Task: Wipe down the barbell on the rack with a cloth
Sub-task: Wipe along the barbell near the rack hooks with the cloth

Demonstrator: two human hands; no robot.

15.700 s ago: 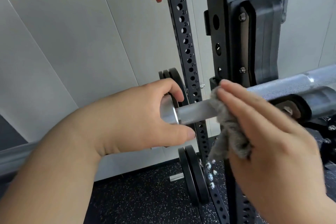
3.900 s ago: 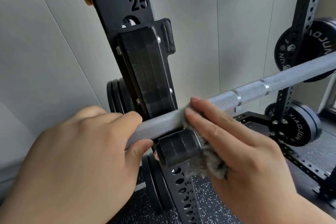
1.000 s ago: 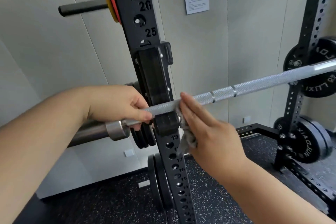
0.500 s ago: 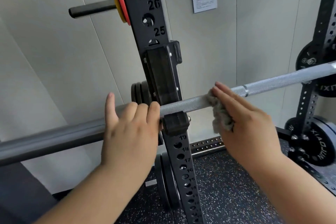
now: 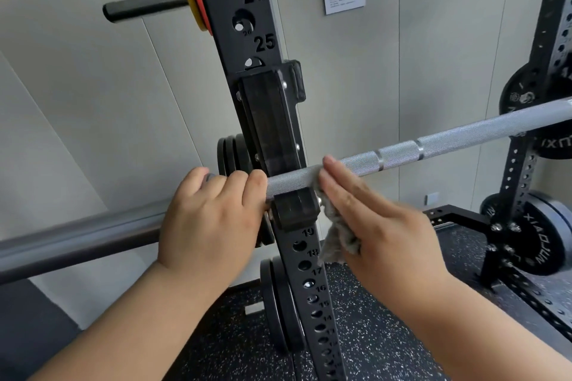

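The barbell [image 5: 448, 139] lay in the hook [image 5: 295, 209] of the rack [image 5: 247, 40]. The left hand [image 5: 210, 223] gripped it just left of the hook, fingers curled over. The right hand [image 5: 380, 226], fingers straight, pressed the cloth [image 5: 337, 241] to the shaft, having slid back leftward against the hook. Judgement: this section covered; the long shaft rightward remains.

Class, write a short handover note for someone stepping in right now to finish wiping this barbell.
Left hand grips the barbell just left of the rack's hook.
Right hand, fingers straight, presses the grey cloth on the bar just right of the hook.
Done: cannot tell from the bar's look.
Left: probably wiping rightward along the knurled shaft.
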